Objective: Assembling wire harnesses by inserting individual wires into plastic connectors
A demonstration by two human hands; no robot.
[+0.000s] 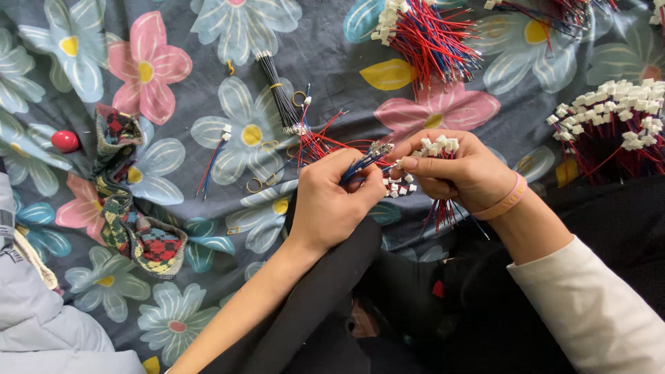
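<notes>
My left hand (332,201) grips a small bunch of red and blue wires (325,147), their metal tips pointing toward my right hand. In my right hand (460,170) is a cluster of wires with small white plastic connectors (438,145) at their ends; their red and blue tails (440,211) hang below the palm. The two hands meet at the fingertips. A pink band (506,201) circles my right wrist. Several loose white connectors (398,185) lie between the hands.
Everything lies on a grey cloth with big flowers (228,131). A black wire bundle (280,97), a finished wire piece (213,161), a red ball (65,140), a patterned pouch (131,208) and large connector-tipped wire bundles (426,38) (616,121) surround the hands.
</notes>
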